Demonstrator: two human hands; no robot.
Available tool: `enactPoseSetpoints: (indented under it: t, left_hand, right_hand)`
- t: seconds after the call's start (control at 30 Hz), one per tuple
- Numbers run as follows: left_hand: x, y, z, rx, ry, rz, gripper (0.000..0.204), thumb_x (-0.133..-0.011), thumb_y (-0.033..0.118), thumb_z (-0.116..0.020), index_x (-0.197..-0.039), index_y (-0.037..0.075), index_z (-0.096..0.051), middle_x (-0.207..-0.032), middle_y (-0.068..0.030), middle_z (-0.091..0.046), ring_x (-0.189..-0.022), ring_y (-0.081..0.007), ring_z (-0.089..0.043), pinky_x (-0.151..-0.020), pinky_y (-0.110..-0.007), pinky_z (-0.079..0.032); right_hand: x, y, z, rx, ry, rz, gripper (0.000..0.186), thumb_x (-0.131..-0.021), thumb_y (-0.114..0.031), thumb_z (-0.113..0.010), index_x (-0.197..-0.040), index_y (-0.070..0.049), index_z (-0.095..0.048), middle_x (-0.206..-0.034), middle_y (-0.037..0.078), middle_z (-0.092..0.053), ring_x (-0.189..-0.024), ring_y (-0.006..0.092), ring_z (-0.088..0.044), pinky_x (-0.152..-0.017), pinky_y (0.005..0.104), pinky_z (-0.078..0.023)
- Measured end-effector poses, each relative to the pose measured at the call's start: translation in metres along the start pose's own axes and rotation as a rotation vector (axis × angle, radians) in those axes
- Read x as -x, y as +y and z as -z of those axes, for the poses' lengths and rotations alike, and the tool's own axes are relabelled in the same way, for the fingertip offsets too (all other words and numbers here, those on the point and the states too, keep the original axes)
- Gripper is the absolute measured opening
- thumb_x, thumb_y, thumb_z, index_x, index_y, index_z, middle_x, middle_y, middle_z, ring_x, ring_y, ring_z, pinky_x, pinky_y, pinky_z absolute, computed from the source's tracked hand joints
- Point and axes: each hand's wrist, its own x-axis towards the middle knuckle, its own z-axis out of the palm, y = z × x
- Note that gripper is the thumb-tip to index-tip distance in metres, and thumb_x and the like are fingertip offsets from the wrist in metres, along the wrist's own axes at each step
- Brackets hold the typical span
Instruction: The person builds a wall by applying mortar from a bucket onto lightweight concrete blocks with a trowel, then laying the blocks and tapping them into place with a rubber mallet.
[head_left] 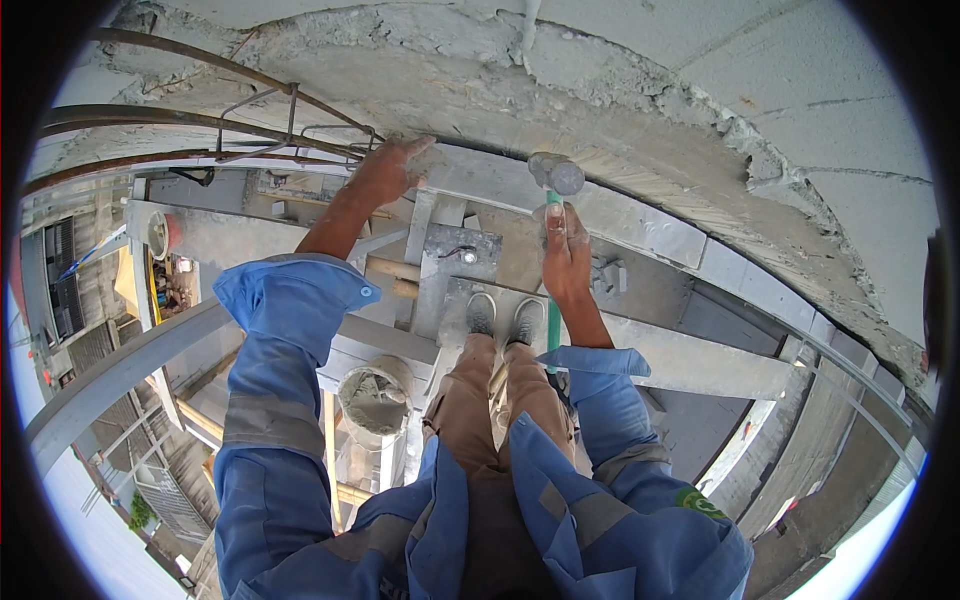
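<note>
My right hand [567, 250] is wrapped round the green handle of a hammer [565, 178], thumb along the handle. Its grey double-faced head points away from me, at the long grey board [640, 222] that runs along the base of the rough concrete wall [600, 130]. My left hand [385, 172] rests at the board's left end, beside the rebar ends. Its index finger is stretched out along the joint between board and wall, and the other fingers are partly hidden. I see nothing held in it.
Rusty rebar [220, 128] with wire stirrups juts out at upper left. A mortar-caked bucket [375, 397] stands left of my legs. My shoes are on a narrow plank [452, 318]. Metal beams [690, 355] cross around me, and a rail [130, 380] curves past on the left, with ground far below.
</note>
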Motion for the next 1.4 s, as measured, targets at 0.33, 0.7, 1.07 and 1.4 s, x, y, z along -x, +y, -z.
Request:
enactPoseSetpoints:
  t: [0.33,0.7,1.07,1.4]
  left_hand:
    - [0.005,0.001,0.0,-0.039,0.035,-0.039,0.077,-0.081,0.025,-0.074,-0.147,0.026,-0.035,-0.142,-0.0341,-0.036,-0.132,-0.0462,-0.04,-0.108,-0.044,-0.037]
    - [-0.037,0.113,-0.059,-0.281,0.217,-0.145,0.042,-0.091,0.037,-0.059,-0.121,0.009,-0.062,-0.13,-0.0154,-0.058,-0.117,-0.0325,-0.055,-0.096,-0.044,-0.044]
    - [-0.067,0.114,-0.072,-0.067,0.461,-0.492,0.033,-0.091,0.037,-0.06,-0.094,0.007,-0.072,-0.093,-0.012,-0.072,-0.087,-0.0289,-0.068,-0.079,-0.039,-0.048]
    - [-0.069,0.101,-0.073,-0.037,0.433,-0.557,0.028,-0.088,0.029,-0.063,-0.097,0.005,-0.072,-0.095,-0.0125,-0.071,-0.09,-0.0299,-0.067,-0.081,-0.041,-0.048]
  right_hand:
    - [0.011,0.05,0.002,0.121,0.107,0.059,0.05,-0.102,-0.04,-0.038,-0.099,0.007,-0.055,-0.08,0.033,-0.057,-0.08,0.0536,-0.055,-0.068,0.0522,-0.042]
    - [0.013,0.058,-0.003,0.02,0.113,0.051,0.041,-0.101,-0.031,-0.041,-0.101,0.008,-0.051,-0.073,0.035,-0.056,-0.072,0.0549,-0.055,-0.058,0.0545,-0.043]
    - [0.02,0.049,-0.005,-0.007,0.171,-0.166,0.038,-0.099,-0.034,-0.042,-0.105,0.003,-0.049,-0.08,0.033,-0.06,-0.079,0.0525,-0.058,-0.071,0.0581,-0.045]
    - [0.018,-0.008,-0.007,-0.157,0.24,-0.155,0.044,-0.101,-0.041,-0.037,-0.109,0.001,-0.047,-0.08,0.033,-0.06,-0.083,0.0527,-0.058,-0.072,0.0577,-0.044]
